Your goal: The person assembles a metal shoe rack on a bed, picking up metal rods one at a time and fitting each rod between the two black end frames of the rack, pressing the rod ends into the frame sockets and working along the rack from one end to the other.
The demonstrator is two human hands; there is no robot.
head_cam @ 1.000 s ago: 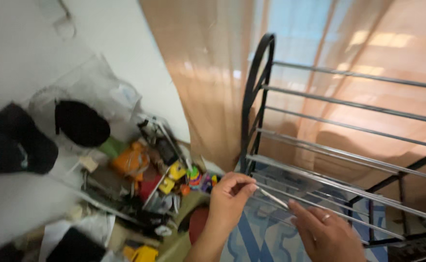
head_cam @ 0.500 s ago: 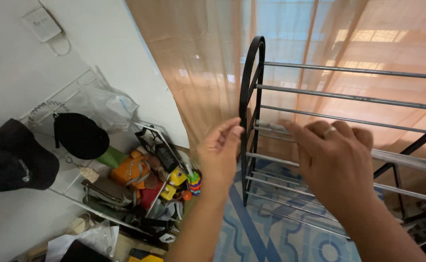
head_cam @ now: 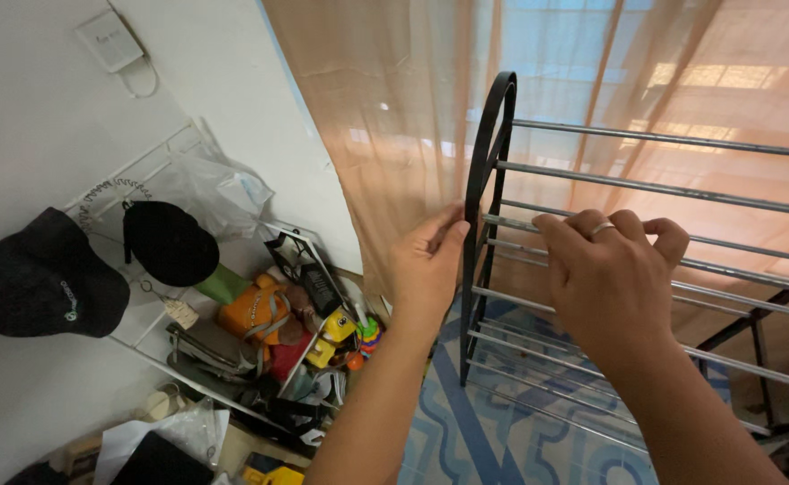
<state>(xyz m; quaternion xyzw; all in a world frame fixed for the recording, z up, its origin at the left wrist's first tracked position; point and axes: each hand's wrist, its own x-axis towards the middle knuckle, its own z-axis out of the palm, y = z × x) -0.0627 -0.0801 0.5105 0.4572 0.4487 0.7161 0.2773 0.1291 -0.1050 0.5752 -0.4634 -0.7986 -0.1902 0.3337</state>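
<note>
Gripping the black end frame point(head_cam: 482, 189) of the shoe rack point(head_cam: 664, 296), the left hand point(head_cam: 426, 265) pinches narrowly around that upright, thumb on the near face. The right hand point(head_cam: 605, 274) sits just to the right of the frame, fingers curled over one of the thin metal rails point(head_cam: 727, 193) (a ring shows on one finger). The rack stands on the patterned blue floor point(head_cam: 466, 440), in front of a sheer orange curtain point(head_cam: 394, 117). It looks light and stiff, its bare rails probably slick, so the arched frame seems the surer hold. Left of the frame, a white wire shelf point(head_cam: 143, 180) carries two black caps point(head_cam: 44, 274) and a jumble of toys point(head_cam: 322, 332).
</note>
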